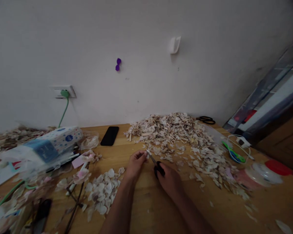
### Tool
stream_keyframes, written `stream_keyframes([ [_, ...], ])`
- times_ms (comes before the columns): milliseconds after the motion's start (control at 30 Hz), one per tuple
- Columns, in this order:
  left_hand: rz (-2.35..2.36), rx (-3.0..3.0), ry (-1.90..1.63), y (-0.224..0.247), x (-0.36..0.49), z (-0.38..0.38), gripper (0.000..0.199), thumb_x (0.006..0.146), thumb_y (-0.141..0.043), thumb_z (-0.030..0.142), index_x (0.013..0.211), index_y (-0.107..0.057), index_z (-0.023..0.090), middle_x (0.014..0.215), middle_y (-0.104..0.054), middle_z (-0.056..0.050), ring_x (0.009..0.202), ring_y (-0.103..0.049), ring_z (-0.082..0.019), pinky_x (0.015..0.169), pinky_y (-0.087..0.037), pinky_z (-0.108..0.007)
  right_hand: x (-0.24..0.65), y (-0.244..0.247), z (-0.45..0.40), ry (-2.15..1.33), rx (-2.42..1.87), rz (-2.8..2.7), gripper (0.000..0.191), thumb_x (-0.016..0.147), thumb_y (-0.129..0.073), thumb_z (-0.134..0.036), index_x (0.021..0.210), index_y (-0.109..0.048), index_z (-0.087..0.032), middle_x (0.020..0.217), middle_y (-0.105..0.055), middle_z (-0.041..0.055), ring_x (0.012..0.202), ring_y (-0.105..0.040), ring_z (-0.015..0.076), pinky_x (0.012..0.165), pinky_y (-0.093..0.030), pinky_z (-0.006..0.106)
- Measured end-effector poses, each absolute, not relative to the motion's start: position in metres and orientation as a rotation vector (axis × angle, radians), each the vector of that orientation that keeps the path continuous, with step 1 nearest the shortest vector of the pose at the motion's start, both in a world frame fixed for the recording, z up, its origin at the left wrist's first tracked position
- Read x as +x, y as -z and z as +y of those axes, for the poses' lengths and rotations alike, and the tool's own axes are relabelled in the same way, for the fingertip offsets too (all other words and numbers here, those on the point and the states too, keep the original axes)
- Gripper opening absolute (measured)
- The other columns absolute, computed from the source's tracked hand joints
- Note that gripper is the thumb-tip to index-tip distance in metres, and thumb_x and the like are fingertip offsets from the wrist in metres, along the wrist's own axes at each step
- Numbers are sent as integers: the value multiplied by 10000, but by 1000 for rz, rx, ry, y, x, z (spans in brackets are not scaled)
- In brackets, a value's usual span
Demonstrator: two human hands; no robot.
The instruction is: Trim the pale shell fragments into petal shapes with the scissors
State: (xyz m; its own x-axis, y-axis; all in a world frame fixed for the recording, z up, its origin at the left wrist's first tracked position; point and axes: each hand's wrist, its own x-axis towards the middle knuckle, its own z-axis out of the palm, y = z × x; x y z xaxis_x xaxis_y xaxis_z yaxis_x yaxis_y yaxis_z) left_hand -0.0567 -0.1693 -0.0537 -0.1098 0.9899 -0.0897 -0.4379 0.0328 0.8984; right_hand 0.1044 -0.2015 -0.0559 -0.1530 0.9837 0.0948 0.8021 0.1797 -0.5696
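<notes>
My right hand [168, 177] is closed round the black handles of a pair of scissors [152, 158], whose blades point up and left. The blade tips meet a small pale piece [147, 152] at the fingertips of my left hand [136, 161], which pinches it. Beyond both hands lies a large heap of dry, pale flakes [171, 128], spreading to the right. Left of my left forearm is a smaller pile of rounded whitish pieces [104, 188].
A black phone [109, 136] lies near the wall. Left are a tissue pack [56, 143] and pink flowers on a dark stem [81, 175]. At right are other scissors [206, 120], a white cable [236, 138] and a red-lidded jar [261, 175].
</notes>
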Motion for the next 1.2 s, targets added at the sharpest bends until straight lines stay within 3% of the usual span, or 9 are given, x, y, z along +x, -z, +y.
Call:
stream_keyframes([
  [500, 1021, 827, -1467, 42, -58, -171, 312, 551, -819, 338, 777, -709, 153, 742, -680, -35, 639, -591, -133, 648, -490, -263, 102, 49, -204, -537, -1689, -2024, 232, 850, -497, -331, 1030, -612, -241, 986, -701, 40, 899, -642, 215, 706, -431, 274],
  [667, 1054, 856, -1482, 41, -60, -170, 326, 518, -833, 351, 709, -669, 146, 670, -657, -23, 588, -586, -124, 607, -478, -249, 104, 52, -204, -513, -1679, -2043, 242, 867, -474, -349, 1030, -619, -244, 949, -707, 39, 857, -645, 214, 676, -427, 276],
  [933, 1071, 947, -1438, 36, -62, -172, 331, 546, -819, 359, 746, -665, 146, 671, -655, -3, 599, -575, -109, 609, -475, -238, 105, 56, -202, -520, -1692, -2035, 262, 862, -479, -356, 1052, -615, -236, 980, -701, 49, 878, -641, 223, 684, -426, 283],
  [1100, 927, 757, -1409, 43, -53, -174, 409, 583, -817, 320, 929, -677, 154, 764, -669, -22, 683, -594, -114, 686, -487, -250, 105, 53, -202, -530, -1676, -2031, 235, 872, -462, -348, 998, -625, -236, 934, -706, 45, 846, -647, 217, 661, -416, 277],
  [1200, 809, 622, -1396, 48, -44, -179, 287, 647, -781, 316, 846, -681, 134, 732, -645, -17, 667, -578, -90, 681, -467, -214, 105, 53, -203, -539, -1689, -2021, 239, 866, -468, -329, 1015, -624, -225, 921, -710, 54, 846, -648, 223, 663, -416, 281],
])
